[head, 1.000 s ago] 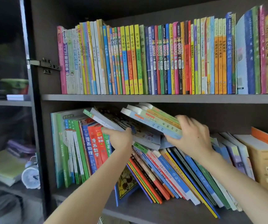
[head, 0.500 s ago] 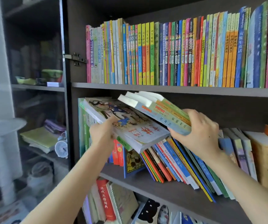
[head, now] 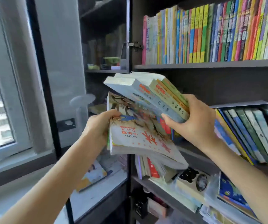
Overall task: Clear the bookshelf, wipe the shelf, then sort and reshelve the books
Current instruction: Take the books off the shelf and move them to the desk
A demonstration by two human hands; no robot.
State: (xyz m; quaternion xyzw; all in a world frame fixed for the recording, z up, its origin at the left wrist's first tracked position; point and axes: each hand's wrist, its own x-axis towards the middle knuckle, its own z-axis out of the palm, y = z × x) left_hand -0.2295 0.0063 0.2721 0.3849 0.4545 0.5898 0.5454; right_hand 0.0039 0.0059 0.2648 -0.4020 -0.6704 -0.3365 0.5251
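Honestly, that's an awkward armful. The left hand [head: 97, 126] has its fingers curled round the left edge of the floppy magazines [head: 135, 139]. They sag and fan at the near corner, so I'd guess soft and slidey. The chunky paperbacks [head: 154, 94] on top look stiffer, probably heavy. The right hand [head: 193, 125] clamps their spines, thumb across. The whole bundle hangs in front of the middle shelf [head: 193, 160], left end. I'd support it from underneath. Further right, the leaning books [head: 249, 135] aren't pulled yet.
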